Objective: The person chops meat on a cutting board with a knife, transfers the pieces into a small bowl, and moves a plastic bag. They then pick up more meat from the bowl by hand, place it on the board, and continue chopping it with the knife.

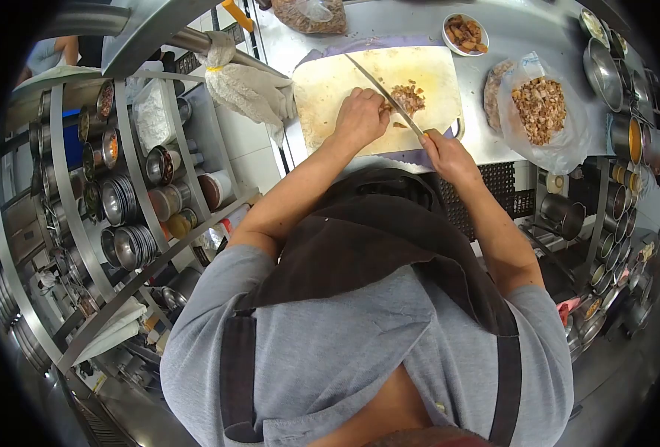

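My right hand (450, 154) is closed around the handle of a long kitchen knife (368, 74). Its blade slants up and left across a pale, stained cutting board (319, 86). Just left of the blade, my left hand (361, 118) rests on the board with curled fingers, pressed on a small brown piece of meat (385, 109) that they partly hide. Chopped meat (410, 97) lies in a heap on the other side of the blade. A small piece sits apart, nearer to me.
Behind the board's right corner stands a bowl of meat chunks (465, 34). An open plastic bag of diced meat (540, 112) sits on the steel counter (397, 15) at right. Another filled bag (311, 15) lies at the back. A cloth (249, 93) hangs at left, beside shelves (125, 149) of metal bowls.
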{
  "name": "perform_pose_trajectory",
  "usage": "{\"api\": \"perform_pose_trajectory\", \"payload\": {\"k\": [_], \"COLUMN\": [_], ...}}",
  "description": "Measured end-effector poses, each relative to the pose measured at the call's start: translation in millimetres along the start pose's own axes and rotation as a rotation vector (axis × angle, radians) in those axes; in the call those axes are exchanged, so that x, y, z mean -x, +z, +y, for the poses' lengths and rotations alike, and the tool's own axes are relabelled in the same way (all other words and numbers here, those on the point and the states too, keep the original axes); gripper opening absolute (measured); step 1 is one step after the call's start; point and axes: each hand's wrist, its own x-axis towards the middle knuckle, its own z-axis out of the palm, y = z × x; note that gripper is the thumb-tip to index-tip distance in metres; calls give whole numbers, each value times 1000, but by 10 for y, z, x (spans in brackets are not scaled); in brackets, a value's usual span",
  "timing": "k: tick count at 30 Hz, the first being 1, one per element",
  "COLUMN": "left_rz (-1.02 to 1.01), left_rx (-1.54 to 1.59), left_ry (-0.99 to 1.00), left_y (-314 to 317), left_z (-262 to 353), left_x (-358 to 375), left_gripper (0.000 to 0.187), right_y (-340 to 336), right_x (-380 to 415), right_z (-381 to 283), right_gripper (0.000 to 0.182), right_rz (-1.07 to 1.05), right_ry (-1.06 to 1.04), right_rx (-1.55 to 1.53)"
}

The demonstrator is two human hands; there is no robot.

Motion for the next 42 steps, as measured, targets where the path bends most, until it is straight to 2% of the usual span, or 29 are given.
{"api": "perform_pose_trajectory", "payload": {"k": [5, 11, 13, 15, 16, 17, 18, 19, 20, 21, 22, 24, 27, 30, 33, 35, 36, 39, 42], "left_rz": [-17, -8, -27, 70, 19, -48, -175, -54, -101, -146, -179, -94, -29, 26, 150, 129, 132, 80, 124], "left_rx": [32, 40, 24, -10, -50, -74, -174, -101, -91, -117, -147, -114, -53, 74, 182, 119, 101, 35, 30], "left_ry": [95, 92, 95, 165, 186, 194, 184, 254, 260, 245, 252, 306, 310, 290, 183, -60, -93, -96, -68], "left_y": [43, -45, -16, -9, -100, -102, -13, -23, -97, -32, 37, 72, 111, 36, -8, -56, -49, 16, 30], "left_z": [-59, 8, -1, 89, 210, 278, 273, 350, 431, 396, 339, 303, 242, 205, 51, -42, -110, -249, -235], "left_x": [-67, -28, -11, -10, -18, -25, -25, -43, -42, -6, 12, 30, 58, 28, 26, 33, 35, 87, 118], "left_gripper": [14, 13, 17, 27, 39, 43, 45, 45, 43, 41, 40, 16, 8, 7, 7, 7, 9, 12, 16], "right_y": [217, 350, 277, 365, 348, 354, 522, 866, 449, 335, 274, 268, 223, 342, 337, 306, 296, 260, 259], "right_x": [-463, -440, -384, -411, -395, -383, -458, -650, -468, -419, -365, -333, -269, -352, -368, -339, -344, -309, -298], "right_z": [-109, -11, -1, 229, 217, 251, 508, 877, 376, 229, 166, 164, 103, 239, 245, 191, 167, 115, 123], "right_gripper": [31, 36, 43, 48, 49, 49, 50, 49, 49, 51, 51, 47, 44, 39, 39, 40, 40, 40, 40], "right_rz": [68, 103, 116, 17, -6, -19, -19, -23, -57, -97, -83, 16, 74, 136, 121, 114, 99, 82, 74], "right_ry": [-68, 15, 86, 69, 114, 134, -133, -90, 66, 135, 119, 66, -18, -61, -65, -80, -70, -66, -65], "right_rx": [-32, -77, -51, 5, -3, -51, 98, 102, -13, -13, -34, -67, -69, -24, 18, 13, 33, 29, 49]}}
